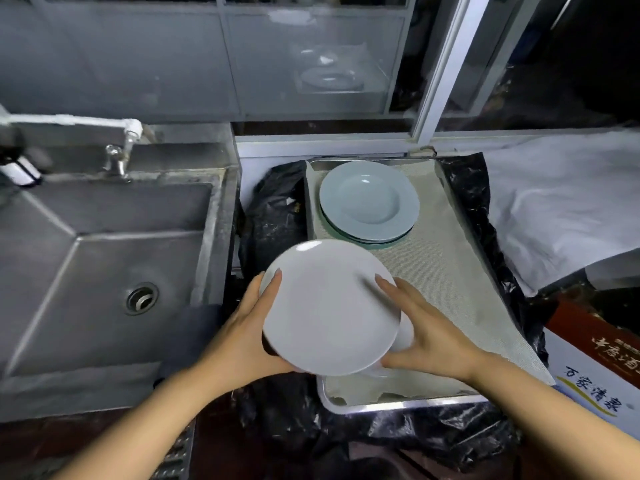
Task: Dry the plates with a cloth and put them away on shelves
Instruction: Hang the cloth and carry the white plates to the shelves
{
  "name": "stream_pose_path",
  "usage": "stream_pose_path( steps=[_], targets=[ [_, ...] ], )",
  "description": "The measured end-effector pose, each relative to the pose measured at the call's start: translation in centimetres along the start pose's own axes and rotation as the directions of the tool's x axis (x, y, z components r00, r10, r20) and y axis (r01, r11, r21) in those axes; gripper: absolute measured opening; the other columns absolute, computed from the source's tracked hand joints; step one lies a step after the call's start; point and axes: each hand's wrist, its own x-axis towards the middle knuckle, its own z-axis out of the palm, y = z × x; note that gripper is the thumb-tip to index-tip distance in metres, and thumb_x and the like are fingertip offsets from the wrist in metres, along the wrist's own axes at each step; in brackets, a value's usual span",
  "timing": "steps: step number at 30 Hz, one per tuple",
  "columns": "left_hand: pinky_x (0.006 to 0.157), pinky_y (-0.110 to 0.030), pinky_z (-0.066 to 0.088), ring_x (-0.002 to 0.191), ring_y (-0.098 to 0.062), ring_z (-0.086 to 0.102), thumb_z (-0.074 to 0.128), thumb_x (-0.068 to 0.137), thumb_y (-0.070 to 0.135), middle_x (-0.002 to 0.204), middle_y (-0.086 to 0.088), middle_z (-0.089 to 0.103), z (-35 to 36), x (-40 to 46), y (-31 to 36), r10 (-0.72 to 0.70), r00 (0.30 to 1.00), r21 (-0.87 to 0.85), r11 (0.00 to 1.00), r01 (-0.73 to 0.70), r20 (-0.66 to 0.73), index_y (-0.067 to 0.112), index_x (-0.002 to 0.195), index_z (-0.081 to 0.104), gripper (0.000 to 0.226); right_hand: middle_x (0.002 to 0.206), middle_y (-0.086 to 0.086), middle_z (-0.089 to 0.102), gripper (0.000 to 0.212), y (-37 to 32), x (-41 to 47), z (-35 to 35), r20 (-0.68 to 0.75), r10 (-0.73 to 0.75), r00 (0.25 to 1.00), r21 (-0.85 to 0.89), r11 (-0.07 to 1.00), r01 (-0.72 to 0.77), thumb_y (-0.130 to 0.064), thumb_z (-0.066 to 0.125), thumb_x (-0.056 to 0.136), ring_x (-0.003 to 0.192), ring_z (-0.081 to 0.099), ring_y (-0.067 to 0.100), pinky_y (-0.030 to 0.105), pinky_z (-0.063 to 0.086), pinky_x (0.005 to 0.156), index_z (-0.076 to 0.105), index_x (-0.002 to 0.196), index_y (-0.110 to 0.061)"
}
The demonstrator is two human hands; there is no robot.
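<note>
A white plate (329, 306) is held tilted above the near left corner of a metal tray (398, 405), lifted clear of the beige cloth liner (443, 271) that covers the tray floor. The left hand (242, 327) grips the plate's left rim, thumb over the top face and fingers hidden beneath. The right hand (429, 334) lies along the plate's right edge with fingers nearly straight; whether it truly grips or only steadies cannot be told, and something pale beneath that edge, perhaps another plate, is too blurred to name. At the far end of the tray sits a stack of pale blue-grey plates (369, 202), well apart from the held plate. Left of the tray is a steel sink (104, 258) with a tap (117, 161) at its far edge. Black plastic sheeting (273, 209) lies under and around the tray on the worktop. Beyond, a glass-fronted cabinet (311, 64) shows a plate faintly on its shelf. A printed cardboard box (595, 368) stands at the near right. No drying cloth is in either hand. The main risk appears to be slipping: a possibly wet plate held only at its rim and tilted could slide free and strike the tray edge or the sink and chip.
</note>
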Motion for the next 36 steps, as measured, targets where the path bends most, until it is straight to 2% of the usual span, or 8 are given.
stream_pose_path(
  steps=[4, 9, 18, 20, 22, 26, 30, 36],
  targets=[
    [0.115, -0.040, 0.029, 0.143, 0.001, 0.009, 0.091, 0.045, 0.056, 0.153, 0.033, -0.010, -4.5, -4.6, -0.5, -0.055, 0.995, 0.013, 0.998, 0.056, -0.086, 0.051, 0.148, -0.013, 0.146, 0.148, -0.034, 0.009, 0.109, -5.2, 1.8, 1.4, -0.028, -0.113, 0.993, -0.030, 0.993, 0.112, -0.057, 0.080, 0.065, 0.130, -0.001, -0.028, -0.007, 0.010, 0.097, 0.005, 0.144, -0.061],
    [0.107, -0.040, 0.039, 0.139, -0.001, 0.016, 0.097, 0.043, 0.037, 0.151, 0.029, 0.002, -10.4, -11.2, -0.7, -0.081, 0.977, 0.039, 0.995, 0.090, -0.197, 0.055, 0.146, -0.010, 0.150, 0.138, -0.054, 0.001, 0.113, -12.0, 4.2, 4.1, 0.017, -0.244, 0.970, -0.002, 0.970, 0.244, -0.057, 0.084, 0.062, 0.136, -0.005, -0.022, -0.006, 0.004, 0.100, 0.007, 0.145, -0.061],
    [0.113, -0.039, 0.034, 0.140, 0.002, 0.012, 0.092, 0.041, 0.054, 0.151, 0.029, -0.007, -16.1, -24.4, -3.2, -0.261, 0.880, 0.103, 0.940, 0.325, -0.397, 0.049, 0.145, -0.022, 0.155, 0.152, -0.028, 0.015, 0.116, -22.5, 9.0, 9.8, 0.225, -0.459, 0.860, 0.089, 0.888, 0.450, -0.054, 0.086, 0.062, 0.142, 0.014, -0.008, 0.015, 0.017, 0.115, 0.009, 0.148, -0.055],
    [0.112, -0.035, 0.033, 0.134, 0.017, 0.013, 0.090, 0.040, 0.058, 0.146, 0.039, -0.005, -16.8, -26.9, -2.8, -0.278, 0.838, 0.084, 0.931, 0.356, -0.470, 0.058, 0.140, -0.022, 0.151, 0.150, -0.028, 0.016, 0.117, -24.7, 10.5, 10.6, 0.294, -0.497, 0.816, 0.083, 0.864, 0.497, -0.057, 0.086, 0.060, 0.141, 0.015, -0.008, 0.020, 0.018, 0.117, 0.008, 0.147, -0.057],
    [0.108, -0.024, 0.027, 0.120, 0.035, 0.004, 0.091, 0.044, 0.052, 0.132, 0.054, -0.008, -17.1, -29.3, -1.9, -0.311, 0.782, 0.059, 0.913, 0.404, -0.540, 0.063, 0.134, -0.021, 0.145, 0.151, -0.028, 0.017, 0.118, -27.0, 12.0, 11.1, 0.359, -0.546, 0.757, 0.090, 0.828, 0.554, -0.058, 0.085, 0.059, 0.141, 0.013, -0.007, 0.021, 0.017, 0.116, 0.006, 0.147, -0.057],
    [0.107, -0.021, 0.020, 0.118, 0.038, -0.004, 0.088, 0.044, 0.056, 0.127, 0.059, -0.011, -16.9, -33.8, 0.5, -0.411, 0.636, -0.027, 0.852, 0.523, -0.653, 0.072, 0.128, -0.024, 0.140, 0.153, -0.027, 0.017, 0.119, -32.3, 14.3, 12.5, 0.452, -0.647, 0.614, 0.124, 0.727, 0.675, -0.057, 0.088, 0.057, 0.139, 0.014, -0.009, 0.017, 0.018, 0.113, 0.008, 0.146, -0.059],
    [0.103, -0.004, 0.003, 0.115, 0.039, -0.015, 0.088, 0.050, 0.057, 0.124, 0.058, -0.024, -15.7, -38.6, 1.9, -0.510, 0.451, -0.089, 0.729, 0.679, -0.732, 0.051, 0.138, -0.029, 0.147, 0.148, -0.037, 0.021, 0.114, -37.9, 14.7, 14.8, 0.519, -0.736, 0.434, 0.237, 0.612, 0.754, -0.052, 0.089, 0.055, 0.140, 0.019, -0.008, 0.028, 0.027, 0.114, 0.014, 0.140, -0.067],
    [0.114, -0.024, 0.014, 0.128, 0.029, -0.002, 0.085, 0.041, 0.067, 0.138, 0.052, -0.007, -12.9, -47.0, 5.1, -0.516, 0.150, -0.238, 0.609, 0.756, -0.844, 0.063, 0.136, -0.021, 0.143, 0.150, -0.035, 0.020, 0.117, -46.2, 11.6, 20.4, 0.595, -0.789, 0.155, 0.383, 0.448, 0.808, -0.055, 0.087, 0.051, 0.141, 0.016, -0.008, 0.034, 0.026, 0.117, 0.014, 0.143, -0.063]
  ],
)
